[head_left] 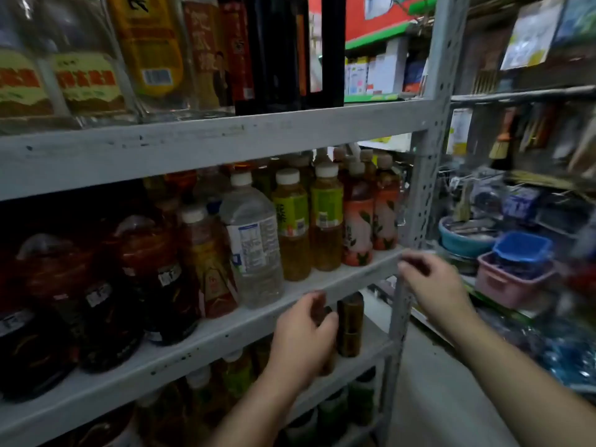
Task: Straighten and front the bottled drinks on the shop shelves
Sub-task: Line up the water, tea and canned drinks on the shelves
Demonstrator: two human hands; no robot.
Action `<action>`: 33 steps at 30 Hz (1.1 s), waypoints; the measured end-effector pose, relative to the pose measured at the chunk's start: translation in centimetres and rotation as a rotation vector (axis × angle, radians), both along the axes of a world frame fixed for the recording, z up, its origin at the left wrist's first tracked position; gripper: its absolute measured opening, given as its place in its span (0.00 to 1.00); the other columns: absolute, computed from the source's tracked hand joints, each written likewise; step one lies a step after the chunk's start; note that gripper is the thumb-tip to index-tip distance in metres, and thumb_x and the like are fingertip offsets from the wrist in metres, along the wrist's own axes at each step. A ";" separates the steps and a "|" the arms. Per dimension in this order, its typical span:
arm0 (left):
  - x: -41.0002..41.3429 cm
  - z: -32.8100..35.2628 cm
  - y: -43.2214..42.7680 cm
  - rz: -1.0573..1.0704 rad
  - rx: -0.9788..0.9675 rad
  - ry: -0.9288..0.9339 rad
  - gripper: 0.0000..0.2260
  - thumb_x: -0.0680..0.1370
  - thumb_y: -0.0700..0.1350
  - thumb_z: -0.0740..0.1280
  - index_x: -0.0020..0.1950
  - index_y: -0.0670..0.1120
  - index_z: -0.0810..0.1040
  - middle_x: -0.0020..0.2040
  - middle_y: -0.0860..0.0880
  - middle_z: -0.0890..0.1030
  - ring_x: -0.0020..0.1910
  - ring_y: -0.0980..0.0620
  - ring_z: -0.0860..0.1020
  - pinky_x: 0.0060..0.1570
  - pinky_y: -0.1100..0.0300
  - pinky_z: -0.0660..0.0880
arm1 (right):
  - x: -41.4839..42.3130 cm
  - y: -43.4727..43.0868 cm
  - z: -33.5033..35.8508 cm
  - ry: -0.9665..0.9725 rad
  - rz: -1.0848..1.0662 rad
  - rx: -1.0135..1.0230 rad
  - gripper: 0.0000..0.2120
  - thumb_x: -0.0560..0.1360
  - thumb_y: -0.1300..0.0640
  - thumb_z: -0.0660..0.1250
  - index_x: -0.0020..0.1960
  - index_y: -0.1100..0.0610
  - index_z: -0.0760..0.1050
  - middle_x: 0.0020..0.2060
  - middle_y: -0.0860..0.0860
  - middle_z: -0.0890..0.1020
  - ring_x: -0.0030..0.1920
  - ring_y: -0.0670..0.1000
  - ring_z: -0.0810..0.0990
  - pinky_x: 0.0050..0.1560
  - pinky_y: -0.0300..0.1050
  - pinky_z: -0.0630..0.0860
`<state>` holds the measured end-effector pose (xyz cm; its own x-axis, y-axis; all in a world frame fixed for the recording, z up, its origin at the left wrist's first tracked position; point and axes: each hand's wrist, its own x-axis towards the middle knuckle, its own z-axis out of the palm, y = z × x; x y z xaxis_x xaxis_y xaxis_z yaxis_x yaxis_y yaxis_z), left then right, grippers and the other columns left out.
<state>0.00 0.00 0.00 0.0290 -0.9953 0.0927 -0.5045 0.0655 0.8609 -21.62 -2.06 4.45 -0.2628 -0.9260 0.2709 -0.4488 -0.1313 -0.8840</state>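
Note:
My left hand reaches under the middle shelf and closes around a small brown bottle, which it mostly hides. A second small brown bottle stands upright just to its right on the lower shelf. My right hand hovers by the shelf's front right corner, fingers loosely curled, holding nothing. On the middle shelf stand a clear water bottle, two green-labelled tea bottles, two pink-labelled tea bottles and big dark-filled bottles at the left.
A perforated grey upright bounds the shelving on the right. The top shelf holds tall bottles. Green-capped bottles fill the lowest shelf. To the right are a blue bowl, a blue basket and a pink basket.

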 end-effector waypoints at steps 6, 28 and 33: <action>-7.3 2.1 -4.9 0.131 -0.092 -0.123 0.20 0.74 0.54 0.66 0.66 0.53 0.73 0.52 0.55 0.78 0.47 0.55 0.78 0.47 0.60 0.77 | -2.3 -7.5 8.3 0.269 -0.054 -0.274 0.15 0.75 0.50 0.65 0.60 0.54 0.76 0.50 0.53 0.81 0.49 0.54 0.79 0.50 0.48 0.76; -16.1 0.4 -8.7 0.539 -0.454 -0.449 0.19 0.74 0.50 0.68 0.63 0.52 0.70 0.71 0.46 0.66 0.44 0.46 0.81 0.39 0.55 0.78 | -3.6 -17.7 13.5 0.525 0.067 0.052 0.15 0.74 0.56 0.65 0.56 0.64 0.74 0.49 0.62 0.80 0.47 0.60 0.80 0.38 0.47 0.75; -15.6 1.6 -9.7 0.553 -0.427 -0.483 0.23 0.76 0.57 0.65 0.66 0.47 0.65 0.58 0.47 0.79 0.43 0.45 0.82 0.37 0.55 0.76 | -3.4 -16.8 11.7 0.414 0.201 0.023 0.20 0.71 0.40 0.66 0.48 0.58 0.77 0.37 0.59 0.82 0.34 0.59 0.81 0.34 0.49 0.80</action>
